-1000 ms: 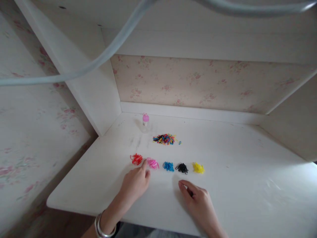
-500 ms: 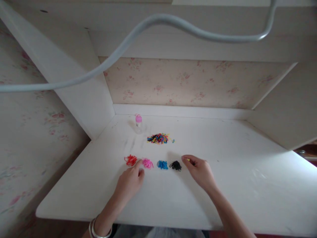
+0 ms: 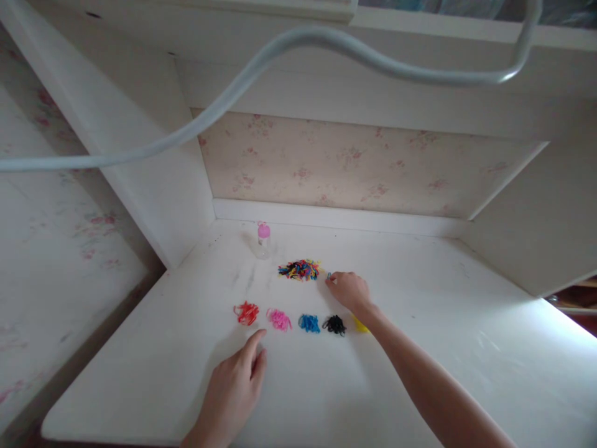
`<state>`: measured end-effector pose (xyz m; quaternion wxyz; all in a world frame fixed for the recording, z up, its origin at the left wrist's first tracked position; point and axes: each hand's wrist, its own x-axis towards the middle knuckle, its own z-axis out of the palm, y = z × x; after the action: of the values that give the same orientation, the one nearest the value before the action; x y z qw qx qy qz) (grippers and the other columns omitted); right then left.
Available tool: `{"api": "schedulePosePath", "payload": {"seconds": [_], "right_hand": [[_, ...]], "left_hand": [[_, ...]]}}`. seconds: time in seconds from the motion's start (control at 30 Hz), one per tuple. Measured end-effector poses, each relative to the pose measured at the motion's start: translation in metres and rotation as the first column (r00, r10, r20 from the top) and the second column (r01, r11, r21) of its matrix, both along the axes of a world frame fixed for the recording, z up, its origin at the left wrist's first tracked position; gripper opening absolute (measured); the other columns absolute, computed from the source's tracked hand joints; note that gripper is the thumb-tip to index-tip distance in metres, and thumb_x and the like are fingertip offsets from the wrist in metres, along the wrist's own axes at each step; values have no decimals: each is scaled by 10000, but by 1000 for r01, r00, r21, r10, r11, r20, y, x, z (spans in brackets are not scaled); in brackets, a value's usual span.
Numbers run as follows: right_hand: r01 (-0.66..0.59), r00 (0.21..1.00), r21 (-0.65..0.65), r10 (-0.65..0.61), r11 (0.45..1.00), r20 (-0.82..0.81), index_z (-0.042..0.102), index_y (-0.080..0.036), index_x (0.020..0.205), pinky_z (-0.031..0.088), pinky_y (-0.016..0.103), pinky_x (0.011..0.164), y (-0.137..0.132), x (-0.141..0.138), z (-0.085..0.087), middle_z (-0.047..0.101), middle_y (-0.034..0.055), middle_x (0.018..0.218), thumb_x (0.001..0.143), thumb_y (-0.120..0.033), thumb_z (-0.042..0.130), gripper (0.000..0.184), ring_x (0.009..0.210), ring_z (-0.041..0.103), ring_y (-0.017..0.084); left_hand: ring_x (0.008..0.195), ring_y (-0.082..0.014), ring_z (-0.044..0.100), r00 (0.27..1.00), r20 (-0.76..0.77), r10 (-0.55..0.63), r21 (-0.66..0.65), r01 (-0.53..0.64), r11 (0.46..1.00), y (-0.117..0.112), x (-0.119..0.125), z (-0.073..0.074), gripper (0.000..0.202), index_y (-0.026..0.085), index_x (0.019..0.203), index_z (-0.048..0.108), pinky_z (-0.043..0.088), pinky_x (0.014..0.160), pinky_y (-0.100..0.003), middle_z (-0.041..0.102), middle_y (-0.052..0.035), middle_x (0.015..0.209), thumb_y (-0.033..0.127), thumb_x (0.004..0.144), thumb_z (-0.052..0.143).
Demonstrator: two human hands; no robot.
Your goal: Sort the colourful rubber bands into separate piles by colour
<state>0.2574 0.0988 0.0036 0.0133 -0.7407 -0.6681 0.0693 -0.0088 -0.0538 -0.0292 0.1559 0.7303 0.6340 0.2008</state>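
My right hand (image 3: 349, 290) reaches over the white table, thumb and finger pinched on a small blue rubber band (image 3: 329, 275). Just left of it lies a mixed pile of coloured rubber bands (image 3: 301, 270). My left hand (image 3: 236, 381) hovers low at the front left, holding nothing, its index finger and thumb apart. Ahead of that hand, sorted bunches run in a row: red bands (image 3: 247, 313), pink bands (image 3: 280, 320), blue bands (image 3: 310, 323) and black bands (image 3: 334, 325). Yellow bands (image 3: 360, 325) are partly covered by my right forearm.
A clear bottle with a pink cap (image 3: 263, 239) stands behind the row, left of the mixed pile. A thick pale cable (image 3: 298, 37) crosses the upper view. White side panels (image 3: 135, 168) and a shelf enclose the table (image 3: 443, 354).
My right hand has moved from beside the black bunch up to the loose band by the mixed pile. My left hand has drawn back from the pink bunch. The view has shifted slightly.
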Motion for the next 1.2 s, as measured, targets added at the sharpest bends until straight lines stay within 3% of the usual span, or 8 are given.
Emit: {"api": "schedulePosePath", "payload": {"seconds": [0.1,0.23,0.4,0.9,1.07,1.2], "right_hand": [[13,1000,9,-13,1000,7,687,-283,1055,445,330,757,3,8,0,690,99,995,865,-404,395,369,920,631,252],[-1,1000,7,1,1000,-5,643,-318,1136,442,305,753,10,20,-2,680,67,1060,847,-350,437,357,950,626,240],[-86,995,-4,86,996,-57,691,-327,1040,424,224,724,19,25,-11,709,6,979,847,-369,467,298,891,644,176],[-121,983,87,132,989,-129,728,-276,928,390,217,660,18,33,-8,726,25,910,841,-328,452,294,833,647,178],[-79,973,149,109,986,-204,734,-267,926,385,217,600,7,33,1,726,19,811,834,-361,445,318,731,643,168],[-42,959,198,95,979,-266,731,-263,937,385,205,574,-22,37,13,705,-1,715,838,-423,433,352,634,617,138]], "left_hand": [[589,-138,658,998,52,-21,85,16,996,-3,-4,-6,324,201,1196,506,425,530,-218,683,4,679,327,924,383],[576,-133,657,997,77,-30,104,22,994,-1,-4,-6,288,219,1147,538,437,514,-205,681,14,664,327,917,404],[586,-128,652,993,114,-26,108,13,994,-1,-5,-3,280,224,1137,545,453,531,-197,677,19,669,327,914,410],[621,-132,666,993,108,-53,108,41,993,1,-6,-3,274,230,1137,545,482,568,-201,704,7,743,314,910,416],[646,-131,676,994,103,-43,107,32,994,1,-5,-2,274,229,1133,550,485,568,-192,716,2,778,311,906,419],[627,-131,674,994,98,-53,123,40,992,0,-5,-1,275,224,1124,556,485,558,-189,717,0,758,317,904,421]]}}
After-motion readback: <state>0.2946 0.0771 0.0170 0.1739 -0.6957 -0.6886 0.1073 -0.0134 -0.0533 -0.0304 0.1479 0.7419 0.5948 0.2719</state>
